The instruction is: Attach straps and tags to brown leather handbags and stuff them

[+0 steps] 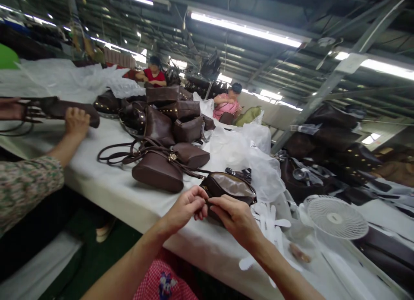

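The fingertips of the left hand [190, 205] and the right hand [234, 213] are brought almost together, each drawn into a narrow pinch with little gap between thumb and fingers. Whether something small is gripped, such as a zip pull or a strap end, cannot be told. The pinch is set against the near left end of the dark brown bag [231, 183], which is laid on the white-covered table [126, 200] with its glossy panel facing up. Work on this bag is judged to be under way, since both hands are occupied at its end; how much is done cannot be read.

Just left of that bag, two brown bags [157, 171] [190, 156] are laid on the table with straps [113, 155] and a gold-coloured charm [172, 156]. Beyond it, more bags are heaped in a pile [168, 105]; whether they are finished or left to be handled is not shown. To its right, clear plastic bags [261, 162] are bunched up, and none is seen wrapped around it. Farther right of it, a white fan [336, 218] is placed. Well to its left, another bag [69, 110] is handled by a co-worker.
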Available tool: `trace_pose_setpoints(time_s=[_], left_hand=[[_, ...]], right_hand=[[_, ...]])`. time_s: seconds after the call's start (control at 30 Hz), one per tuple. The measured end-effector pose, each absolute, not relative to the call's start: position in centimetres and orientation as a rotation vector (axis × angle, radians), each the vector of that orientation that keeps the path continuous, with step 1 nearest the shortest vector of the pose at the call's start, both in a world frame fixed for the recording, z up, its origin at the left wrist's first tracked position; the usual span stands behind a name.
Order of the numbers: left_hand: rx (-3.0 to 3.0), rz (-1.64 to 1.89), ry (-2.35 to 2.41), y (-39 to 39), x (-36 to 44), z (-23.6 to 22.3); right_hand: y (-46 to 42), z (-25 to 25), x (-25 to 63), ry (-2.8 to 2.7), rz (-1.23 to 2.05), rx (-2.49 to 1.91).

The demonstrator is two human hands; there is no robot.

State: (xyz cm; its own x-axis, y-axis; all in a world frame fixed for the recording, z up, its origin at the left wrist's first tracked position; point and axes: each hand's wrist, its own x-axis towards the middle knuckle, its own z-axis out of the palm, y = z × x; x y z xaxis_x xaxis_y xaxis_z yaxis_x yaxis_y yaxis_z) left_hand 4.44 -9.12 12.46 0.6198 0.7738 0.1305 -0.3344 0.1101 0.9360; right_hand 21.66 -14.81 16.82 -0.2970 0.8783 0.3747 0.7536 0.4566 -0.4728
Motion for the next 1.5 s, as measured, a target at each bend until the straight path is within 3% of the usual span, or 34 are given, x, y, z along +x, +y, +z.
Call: trace_pose_setpoints(time_s=[0.27, 0.5, 0.77, 0.93, 1.5], left_hand=[[1.183, 0.885, 0.390, -8.1, 4.5, 11.1], [1.552, 1.140, 0.967, -3.7, 6.2, 6.3], [1.352, 1.242, 0.709, -1.9, 9.8, 5.5], [1.121, 1.384, 0.670, -1.6, 10.9, 5.4], [1.130, 1.355, 0.780, -1.5, 11.3, 5.7]], right_hand=[[-13.2, 18.1, 21.9, -2.317, 0.007, -1.434], [-9.8, 21.2, 22.4, -2.415, -0.243, -1.608], [-4.8, 21.5, 20.1, -2.536, -0.543, -1.930], [-3.6, 20.2, 19.4, -2.536, -0.562, -2.064], [-2.1, 20.1, 19.1, -2.742, -0.442, -2.094]])
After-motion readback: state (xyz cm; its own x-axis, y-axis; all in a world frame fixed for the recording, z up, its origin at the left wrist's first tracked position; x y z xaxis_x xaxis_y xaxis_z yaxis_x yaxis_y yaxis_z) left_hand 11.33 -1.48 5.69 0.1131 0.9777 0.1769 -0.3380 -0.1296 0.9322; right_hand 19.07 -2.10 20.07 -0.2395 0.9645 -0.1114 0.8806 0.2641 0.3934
